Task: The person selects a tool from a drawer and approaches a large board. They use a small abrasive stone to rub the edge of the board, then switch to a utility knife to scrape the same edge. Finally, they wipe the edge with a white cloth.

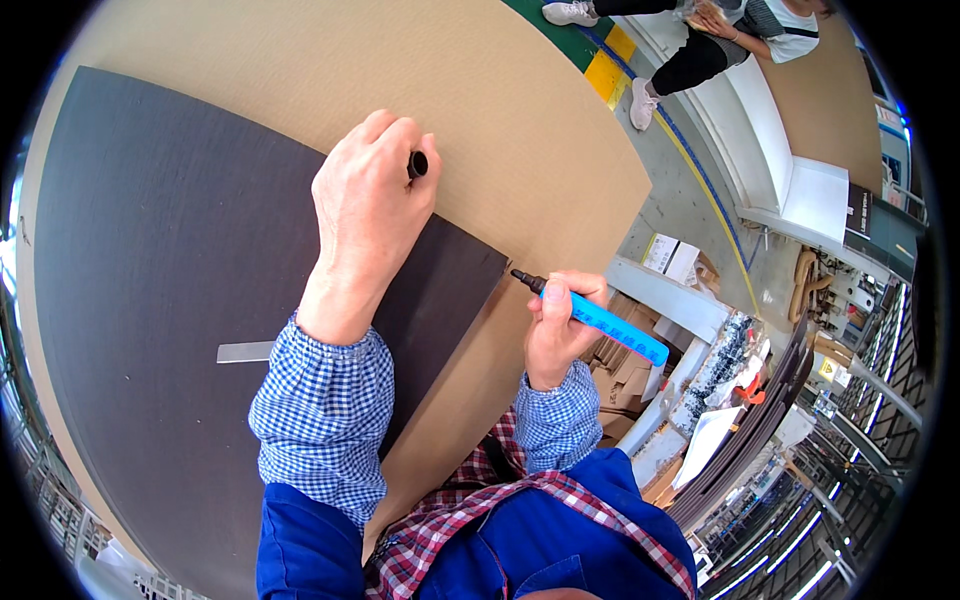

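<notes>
My left hand (365, 205) is closed around a black cap (417, 165), above the far edge of a dark brown panel (160, 250) that lies on a tan cardboard sheet (520, 130). My right hand (560, 325) grips a blue marker (615, 326). The marker's uncapped dark tip is beside the panel's right corner; whether it touches is unclear. A thin pale metal strip (240, 353) lies on the panel, left of my left forearm, its right end hidden by my sleeve.
Another person's legs (690, 62) and hands (708, 20) show at top right, beside a white bench (770, 170). Floor markings (610, 70) run between us. At right stand cardboard boxes (675, 258), flattened cardboard (625, 375), stacked dark boards (760, 420) and metal framework.
</notes>
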`<state>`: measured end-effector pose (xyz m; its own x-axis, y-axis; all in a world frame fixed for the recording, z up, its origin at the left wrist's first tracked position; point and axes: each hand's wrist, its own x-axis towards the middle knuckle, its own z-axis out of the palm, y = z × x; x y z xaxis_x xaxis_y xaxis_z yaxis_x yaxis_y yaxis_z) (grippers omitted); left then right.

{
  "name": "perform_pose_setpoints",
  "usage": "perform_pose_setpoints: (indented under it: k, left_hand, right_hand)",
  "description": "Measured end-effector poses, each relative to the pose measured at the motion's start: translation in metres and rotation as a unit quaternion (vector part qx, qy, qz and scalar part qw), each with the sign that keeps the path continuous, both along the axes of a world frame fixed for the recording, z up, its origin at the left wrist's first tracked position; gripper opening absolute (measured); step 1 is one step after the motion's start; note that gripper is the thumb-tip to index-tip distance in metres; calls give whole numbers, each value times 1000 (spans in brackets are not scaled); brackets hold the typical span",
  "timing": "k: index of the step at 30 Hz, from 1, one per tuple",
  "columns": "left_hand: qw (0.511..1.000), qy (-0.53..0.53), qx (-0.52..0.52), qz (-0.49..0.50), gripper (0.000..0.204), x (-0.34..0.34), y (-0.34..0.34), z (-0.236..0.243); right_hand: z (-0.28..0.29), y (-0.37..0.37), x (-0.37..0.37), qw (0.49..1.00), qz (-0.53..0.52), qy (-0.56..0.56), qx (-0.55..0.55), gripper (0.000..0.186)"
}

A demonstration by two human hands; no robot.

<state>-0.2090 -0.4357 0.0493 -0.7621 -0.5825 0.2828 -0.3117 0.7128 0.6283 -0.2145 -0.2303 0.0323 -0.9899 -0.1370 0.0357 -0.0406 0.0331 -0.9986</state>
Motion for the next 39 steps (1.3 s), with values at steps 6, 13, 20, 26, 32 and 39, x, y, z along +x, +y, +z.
perform_pose_setpoints:
  k: [6,13,20,26,32,39]
  left_hand:
    - [1000,5,1,2,18,0,1,0]
    - [1000,2,-4,-1,18,0,0,0]
    - [1000,1,-3,2,18,2,-2,0]
    - [1000,-9,-7,-6,19,0,0,2]
    - [1000,-1,9,1,19,0,0,2]
    - [1000,3,10,5,19,-1,1,1]
  right_hand:
    - [1,-2,-1,1000,15,-1,15,17]
    - [1,-2,-3,1000,5,6,12,17]
    - [5,-7,-4,1000,15,-14,23,17]
    - [4,-5,-7,999,14,18,37,19]
    - [2,-4,-8,1000,7,16,24,18]
    - [3,-4,-6,1000,6,10,25,18]
